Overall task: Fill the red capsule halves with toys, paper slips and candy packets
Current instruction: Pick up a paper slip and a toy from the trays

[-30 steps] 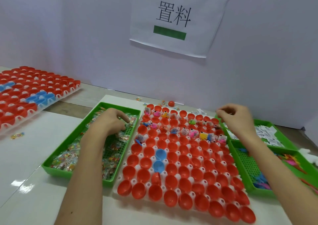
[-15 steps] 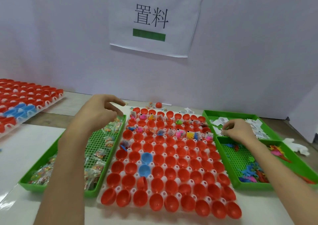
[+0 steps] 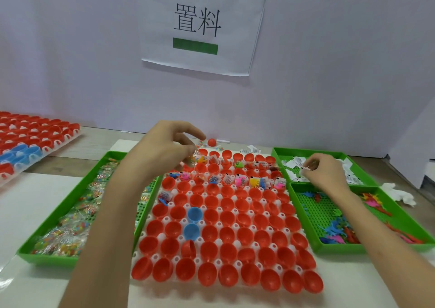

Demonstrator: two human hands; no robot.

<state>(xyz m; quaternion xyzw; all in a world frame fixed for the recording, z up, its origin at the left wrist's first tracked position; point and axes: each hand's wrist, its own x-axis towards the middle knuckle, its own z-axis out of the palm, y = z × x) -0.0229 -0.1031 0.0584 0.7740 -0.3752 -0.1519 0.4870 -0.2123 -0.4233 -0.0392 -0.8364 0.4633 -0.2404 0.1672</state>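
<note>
A white rack (image 3: 164, 239) of red capsule halves (image 3: 227, 233) fills the middle; the far two rows hold toys, slips and packets, and two halves are blue (image 3: 195, 214). My left hand (image 3: 164, 152) hovers over the rack's far left corner, pinching a clear candy packet (image 3: 195, 157). My right hand (image 3: 322, 172) is over the far right green tray of paper slips (image 3: 346, 153), pinching a white paper slip (image 3: 303, 171). A green tray of candy packets (image 3: 50, 216) lies left of the rack, a green tray of plastic toys (image 3: 303, 213) right.
Another rack of red and blue capsule halves (image 3: 35, 140) sits far left. A closed red capsule (image 3: 211, 142) and loose slips lie behind the main rack. A wall with a paper sign (image 3: 200, 25) stands close behind. Crumpled white tissue (image 3: 397, 193) lies at right.
My left hand rose from the candy tray and moved right over the rack's far corner with a packet. My right hand went to the slip tray and now pinches a slip.
</note>
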